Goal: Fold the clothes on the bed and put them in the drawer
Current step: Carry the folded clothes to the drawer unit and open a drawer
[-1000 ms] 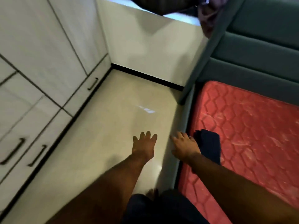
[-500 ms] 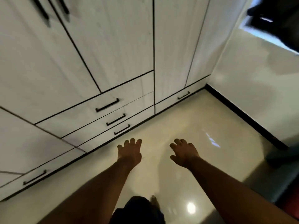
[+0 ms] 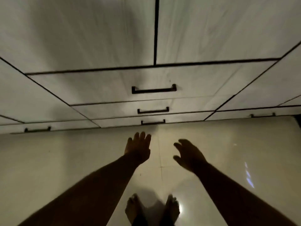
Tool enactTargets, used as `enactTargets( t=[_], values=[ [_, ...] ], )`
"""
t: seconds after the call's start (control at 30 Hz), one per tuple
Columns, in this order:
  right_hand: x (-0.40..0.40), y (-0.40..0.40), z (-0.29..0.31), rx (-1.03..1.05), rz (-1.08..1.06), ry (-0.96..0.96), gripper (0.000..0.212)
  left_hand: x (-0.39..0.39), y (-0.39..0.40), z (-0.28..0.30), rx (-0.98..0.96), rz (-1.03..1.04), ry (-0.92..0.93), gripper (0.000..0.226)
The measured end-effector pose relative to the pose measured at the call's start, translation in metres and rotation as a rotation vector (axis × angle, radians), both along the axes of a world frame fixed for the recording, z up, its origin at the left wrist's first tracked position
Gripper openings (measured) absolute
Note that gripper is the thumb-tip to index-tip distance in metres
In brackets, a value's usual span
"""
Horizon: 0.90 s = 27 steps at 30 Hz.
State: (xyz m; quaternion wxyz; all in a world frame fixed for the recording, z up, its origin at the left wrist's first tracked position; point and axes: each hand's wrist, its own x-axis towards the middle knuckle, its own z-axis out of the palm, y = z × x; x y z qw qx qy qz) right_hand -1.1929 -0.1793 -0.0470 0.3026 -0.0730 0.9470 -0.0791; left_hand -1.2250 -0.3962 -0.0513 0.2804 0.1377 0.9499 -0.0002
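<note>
White drawer (image 3: 114, 88) fronts face the left hand (image 3: 137, 148) and right hand (image 3: 189, 154), both spread, holding nothing.

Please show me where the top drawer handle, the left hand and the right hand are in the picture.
top drawer handle (image 3: 154, 90): head view, middle of the dark bar.
left hand (image 3: 138, 147): head view, back of the hand.
right hand (image 3: 189, 154): head view, back of the hand.
</note>
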Motion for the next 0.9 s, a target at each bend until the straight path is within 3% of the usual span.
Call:
enactTargets(
  t=[0.17, 0.33, 0.57, 0.7, 0.8, 0.9],
  values=[
    [-0.081, -0.017, -0.168, 0.056, 0.161, 0.032, 0.067, -0.058, -0.001, -0.162, -0.031, 0.067, -0.02, 0.07],
    [-0.137, -0.028, -0.274, 0.003, 0.202, 0.135, 0.073, -0.078, -0.004, -0.274, -0.063, 0.196, 0.03, 0.086],
    [-0.169, -0.031, -0.328, 0.078, 0.135, 0.135, 0.1, -0.133, 0.012, -0.314, 0.089, 0.185, -0.045, 0.093],
    [-0.16, -0.044, -0.338, 0.029, 0.035, 0.24, 0.093, -0.128, 0.022, -0.322, 0.145, 0.251, 0.026, 0.085],
    [-0.147, -0.05, -0.321, 0.117, 0.069, 0.114, 0.094, -0.107, 0.023, -0.318, 0.135, 0.258, 0.054, 0.086],
    [-0.115, -0.046, -0.283, 0.195, 0.173, 0.013, 0.079, -0.076, 0.021, -0.302, 0.106, 0.284, -0.107, 0.091]
  ],
)
